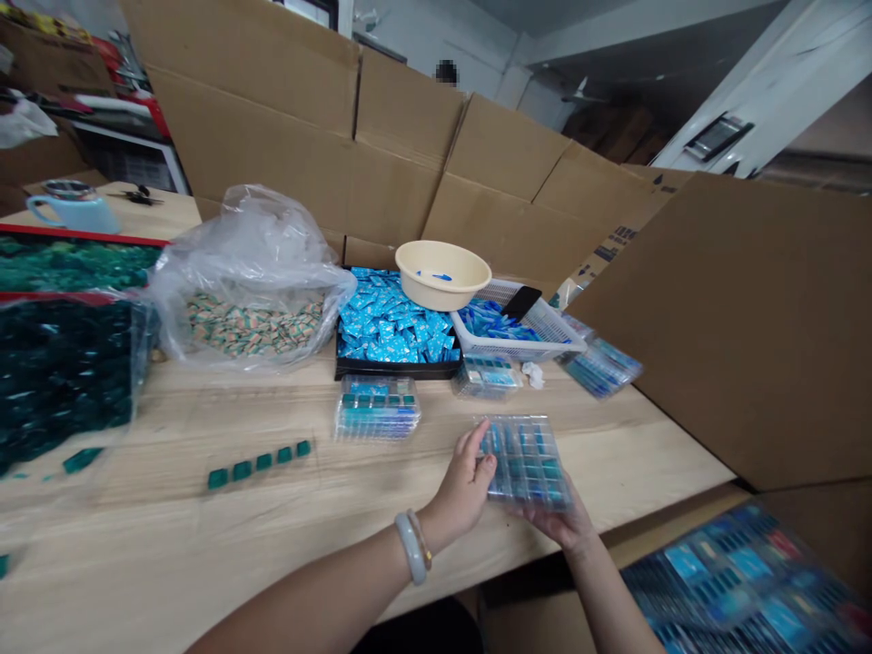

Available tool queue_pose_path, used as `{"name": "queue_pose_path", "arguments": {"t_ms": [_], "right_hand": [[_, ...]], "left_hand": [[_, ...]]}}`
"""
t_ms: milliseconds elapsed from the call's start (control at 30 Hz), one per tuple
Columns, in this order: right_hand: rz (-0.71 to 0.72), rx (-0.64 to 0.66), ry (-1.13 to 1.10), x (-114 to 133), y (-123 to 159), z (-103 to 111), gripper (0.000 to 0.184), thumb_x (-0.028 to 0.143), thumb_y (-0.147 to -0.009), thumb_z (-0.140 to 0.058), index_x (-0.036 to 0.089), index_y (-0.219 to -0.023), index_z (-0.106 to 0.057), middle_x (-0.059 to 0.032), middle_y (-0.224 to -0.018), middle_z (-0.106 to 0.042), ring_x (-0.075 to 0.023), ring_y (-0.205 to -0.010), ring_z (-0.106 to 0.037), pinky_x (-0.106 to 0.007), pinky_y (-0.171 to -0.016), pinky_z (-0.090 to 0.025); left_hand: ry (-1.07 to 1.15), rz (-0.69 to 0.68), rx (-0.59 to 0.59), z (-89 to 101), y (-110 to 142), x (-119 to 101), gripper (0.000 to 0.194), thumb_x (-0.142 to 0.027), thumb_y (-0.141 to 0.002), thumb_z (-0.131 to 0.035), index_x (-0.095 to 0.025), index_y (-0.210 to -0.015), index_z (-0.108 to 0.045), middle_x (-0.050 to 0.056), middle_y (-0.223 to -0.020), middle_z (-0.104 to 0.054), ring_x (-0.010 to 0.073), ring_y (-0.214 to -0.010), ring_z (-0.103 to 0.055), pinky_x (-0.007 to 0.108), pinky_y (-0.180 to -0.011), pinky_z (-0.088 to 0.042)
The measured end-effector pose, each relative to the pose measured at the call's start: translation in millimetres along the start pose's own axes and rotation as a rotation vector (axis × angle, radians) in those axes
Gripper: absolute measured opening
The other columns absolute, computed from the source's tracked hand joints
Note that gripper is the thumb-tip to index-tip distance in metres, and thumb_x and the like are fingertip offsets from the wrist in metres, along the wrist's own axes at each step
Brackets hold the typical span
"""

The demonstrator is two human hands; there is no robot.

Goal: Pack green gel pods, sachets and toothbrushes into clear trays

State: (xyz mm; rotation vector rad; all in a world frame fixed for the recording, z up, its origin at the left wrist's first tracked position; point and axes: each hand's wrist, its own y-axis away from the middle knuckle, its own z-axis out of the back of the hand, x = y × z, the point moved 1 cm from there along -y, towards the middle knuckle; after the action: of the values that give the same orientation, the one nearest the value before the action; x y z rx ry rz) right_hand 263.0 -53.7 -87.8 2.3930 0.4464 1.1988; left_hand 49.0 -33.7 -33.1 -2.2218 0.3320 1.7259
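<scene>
A stack of clear plastic blister trays (528, 465) with blue and green contents is held above the near side of the table. My left hand (463, 486), with a bracelet on its wrist, grips the stack's left edge, thumb and fingers on the plastic. Under its lower right side is my right hand (562, 522), fingers partly hidden beneath the trays. To the left lies a clear tray with a row of green square pieces (263, 462). Just beyond my hands stand a stack of filled trays (378, 409) and a smaller stack (486, 376).
Along the back are a plastic bag (252, 236) of small printed pieces, a black tray of blue packets (395, 318), a cream basin (442, 277) and a white basket (545, 341). Cardboard walls (736, 318) border the table. Many packed trays (742, 581) sit low at right.
</scene>
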Motion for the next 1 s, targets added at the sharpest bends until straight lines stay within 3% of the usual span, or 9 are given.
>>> {"name": "queue_pose_path", "arguments": {"t_ms": [267, 400, 600, 833, 1000], "right_hand": [[-0.019, -0.046, -0.019, 2, 4, -9, 0.022, 0.039, -0.071, -0.054, 0.022, -0.077, -0.067, -0.0040, -0.077, -0.069, -0.0223, -0.069, -0.063, -0.039, -0.071, -0.048], [-0.005, -0.025, 0.035, 2, 3, -12, 0.025, 0.039, -0.074, -0.050, 0.022, -0.082, -0.066, -0.0038, -0.083, -0.069, -0.0218, -0.080, -0.063, -0.038, -0.080, -0.045], [-0.023, -0.011, 0.055, 1, 2, -12, 0.029, 0.041, -0.075, -0.049, 0.020, -0.083, -0.066, -0.0040, -0.083, -0.069, -0.0200, -0.081, -0.063, -0.036, -0.085, -0.042], [-0.037, -0.038, 0.016, 1, 3, -11, 0.028, 0.040, -0.073, -0.051, 0.019, -0.083, -0.066, -0.0044, -0.081, -0.069, -0.0204, -0.077, -0.063, -0.038, -0.084, -0.042], [-0.024, -0.135, 0.029, 2, 4, -12, 0.021, 0.036, -0.074, -0.053, 0.021, -0.080, -0.065, -0.0021, -0.079, -0.069, -0.0177, -0.073, -0.062, -0.034, -0.077, -0.045]], "left_hand": [[0.074, 0.064, -0.024, -1.2, 1, 2, 0.052, -0.032, -0.078, -0.050, -0.020, -0.125, -0.033, 0.011, -0.131, -0.033, 0.0225, -0.118, -0.034, 0.038, -0.099, -0.027], [0.120, 0.085, -0.046, -3.4, 2, 5, 0.067, -0.032, -0.069, -0.062, -0.019, -0.125, -0.029, 0.014, -0.128, -0.034, 0.0245, -0.115, -0.037, 0.039, -0.097, -0.030], [0.141, 0.096, -0.074, -4.1, 4, 8, 0.065, -0.028, -0.068, -0.062, -0.018, -0.123, -0.029, 0.013, -0.125, -0.037, 0.0239, -0.113, -0.040, 0.038, -0.096, -0.031], [0.020, 0.081, -0.072, 1.0, 4, 3, 0.060, -0.030, -0.070, -0.060, -0.017, -0.120, -0.031, 0.014, -0.122, -0.040, 0.0232, -0.110, -0.041, 0.038, -0.095, -0.030], [-0.060, 0.188, -0.076, 4.4, 1, 0, 0.084, -0.045, -0.057, -0.068, -0.015, -0.124, -0.028, 0.017, -0.126, -0.035, 0.0297, -0.117, -0.032, 0.041, -0.098, -0.024]]}}
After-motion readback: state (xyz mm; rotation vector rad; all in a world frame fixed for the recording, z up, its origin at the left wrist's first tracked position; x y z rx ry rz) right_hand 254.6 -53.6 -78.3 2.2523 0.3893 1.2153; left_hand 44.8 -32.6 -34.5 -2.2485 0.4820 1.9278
